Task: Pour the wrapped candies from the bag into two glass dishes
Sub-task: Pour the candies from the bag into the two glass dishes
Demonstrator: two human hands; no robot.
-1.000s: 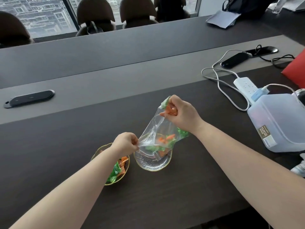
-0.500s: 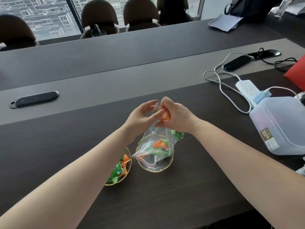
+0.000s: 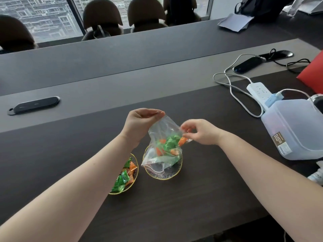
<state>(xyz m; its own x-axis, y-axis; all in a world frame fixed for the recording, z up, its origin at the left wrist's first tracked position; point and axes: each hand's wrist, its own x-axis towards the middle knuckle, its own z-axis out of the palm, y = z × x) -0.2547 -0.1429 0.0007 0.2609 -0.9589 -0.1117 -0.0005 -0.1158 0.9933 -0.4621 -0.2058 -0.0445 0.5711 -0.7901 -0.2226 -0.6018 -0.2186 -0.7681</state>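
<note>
Bag (image 3: 161, 135), clear plastic, held upside down over the right glass dish (image 3: 163, 173), its mouth hanging in the dish; green and orange candies (image 3: 170, 144) bunched inside. Left hand (image 3: 139, 124) fingers pinch the top corner; right hand (image 3: 201, 131) fingers pinch the side. Left dish (image 3: 135, 173) on the bench (image 3: 192, 198) holds candies.

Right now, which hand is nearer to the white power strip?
The right hand. It holds the bag on the side toward the power strip; the left hand is farther, across the bag.
</note>
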